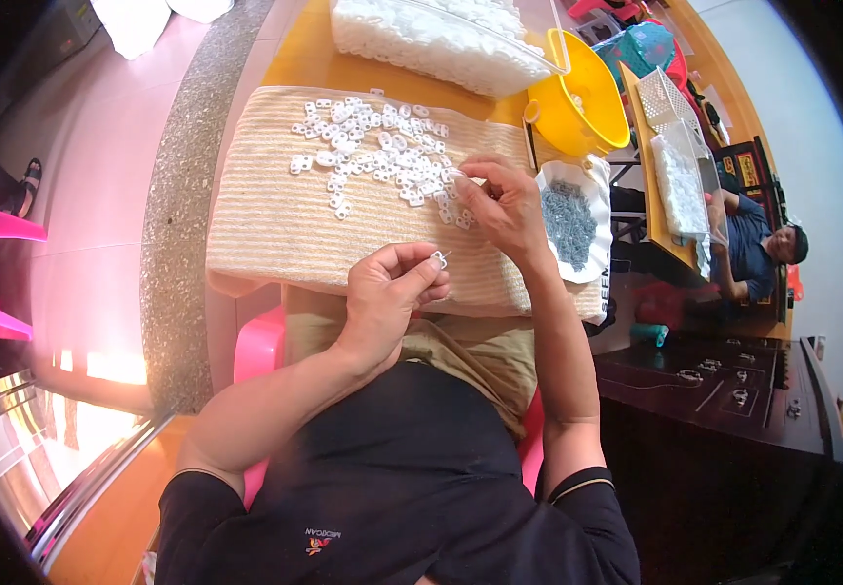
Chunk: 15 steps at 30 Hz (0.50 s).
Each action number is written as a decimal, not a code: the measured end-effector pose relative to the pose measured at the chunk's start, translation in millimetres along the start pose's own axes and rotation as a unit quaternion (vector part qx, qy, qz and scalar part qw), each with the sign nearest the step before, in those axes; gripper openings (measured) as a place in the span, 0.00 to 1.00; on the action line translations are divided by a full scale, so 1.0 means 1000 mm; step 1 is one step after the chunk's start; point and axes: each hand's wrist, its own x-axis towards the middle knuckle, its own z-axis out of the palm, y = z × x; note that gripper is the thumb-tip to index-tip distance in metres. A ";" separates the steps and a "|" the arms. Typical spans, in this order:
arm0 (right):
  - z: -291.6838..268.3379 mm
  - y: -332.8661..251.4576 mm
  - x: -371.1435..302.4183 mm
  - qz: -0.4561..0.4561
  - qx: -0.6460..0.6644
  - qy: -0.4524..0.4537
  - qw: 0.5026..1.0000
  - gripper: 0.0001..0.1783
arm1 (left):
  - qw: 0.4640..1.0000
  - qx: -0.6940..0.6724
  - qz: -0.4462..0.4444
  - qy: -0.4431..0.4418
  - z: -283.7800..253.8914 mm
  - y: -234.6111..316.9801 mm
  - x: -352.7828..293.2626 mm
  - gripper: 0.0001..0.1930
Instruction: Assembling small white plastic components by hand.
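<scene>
Small parts lie scattered on a cloth over the tabletop. Right of the cloth sits a plate; behind it a bowl; a bin lies behind the cloth.

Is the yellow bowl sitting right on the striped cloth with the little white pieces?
No. The yellow bowl stands on the orange table beyond the cloth's far right corner, while the white pieces lie scattered on the cloth.

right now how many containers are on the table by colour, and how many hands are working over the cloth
yellow bowl: 1
white dish of small dark metal pieces: 1
clear tub of white pieces: 1
clear box at the far side: 1
hands on the striped cloth: 2, the left hand pinching one white piece, the right hand in the loose pile
total: 4 containers, 2 hands
</scene>
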 end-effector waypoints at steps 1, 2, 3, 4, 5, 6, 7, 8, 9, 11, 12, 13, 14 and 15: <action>0.000 0.002 -0.003 0.057 0.050 0.000 0.997 0.08 | 1.000 0.000 0.000 -0.001 0.000 0.000 0.000 0.08; -0.001 0.002 -0.006 0.113 0.100 -0.001 0.989 0.07 | 1.000 0.000 -0.001 -0.001 0.000 0.000 0.000 0.08; -0.001 0.001 -0.008 0.113 0.100 -0.001 0.989 0.07 | 1.000 -0.002 0.001 -0.004 -0.001 0.000 0.000 0.08; -0.002 -0.001 -0.010 0.143 0.162 0.001 0.976 0.06 | 1.000 -0.003 0.003 -0.006 -0.001 0.000 0.000 0.08; -0.003 -0.002 -0.012 0.173 0.224 0.003 0.959 0.05 | 1.000 -0.003 0.002 -0.007 -0.001 0.000 0.000 0.08; -0.003 -0.002 -0.015 0.173 0.223 0.003 0.959 0.05 | 1.000 0.000 0.001 -0.004 0.000 0.001 0.000 0.08; -0.003 -0.002 -0.019 0.184 0.267 0.007 0.946 0.05 | 1.000 0.004 0.000 -0.001 0.000 0.001 -0.001 0.08; -0.003 -0.002 -0.023 0.195 0.311 0.011 0.930 0.05 | 1.000 0.004 -0.001 -0.002 0.000 0.002 0.000 0.08; -0.003 -0.002 -0.027 0.196 0.310 0.012 0.930 0.05 | 1.000 0.004 -0.001 -0.002 0.000 0.002 0.000 0.08; -0.002 -0.005 -0.034 0.207 0.341 0.036 0.916 0.06 | 1.000 0.005 -0.003 -0.002 0.000 0.002 0.000 0.08; -0.002 -0.006 -0.039 0.208 0.341 0.036 0.916 0.06 | 1.000 0.005 -0.003 -0.004 0.000 0.002 0.000 0.08; -0.002 -0.008 -0.043 0.215 0.357 0.034 0.909 0.06 | 1.000 0.004 -0.004 -0.006 0.000 0.002 0.000 0.08; -0.002 -0.009 -0.048 0.221 0.372 0.031 0.901 0.07 | 1.000 0.004 -0.004 -0.006 0.000 0.002 0.000 0.08; -0.001 -0.010 -0.052 0.222 0.373 0.031 0.900 0.07 | 1.000 0.000 0.003 -0.007 -0.001 0.001 0.000 0.08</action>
